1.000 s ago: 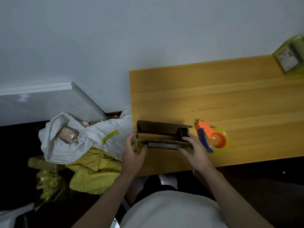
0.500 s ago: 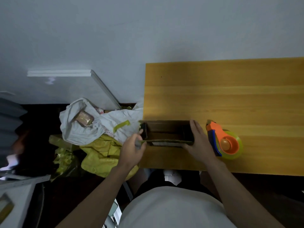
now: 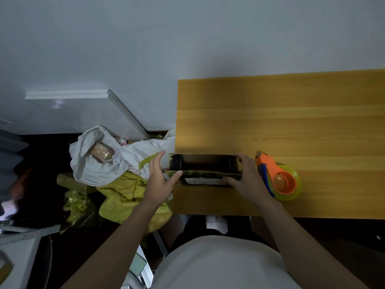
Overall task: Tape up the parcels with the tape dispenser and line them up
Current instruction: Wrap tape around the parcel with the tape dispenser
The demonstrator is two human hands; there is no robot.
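head view, left hand fingers released beside open parcel, right hand grasping it

The room is dim, with a cool grey cast on the wall. A soft shadow falls on the wall just above the far left corner of the wooden table, which is the brightest, warmest surface here. The floor on the near left and right sinks into near black. Glare glints off the white panel at left. The left edge smears with blur and wide-angle bending.
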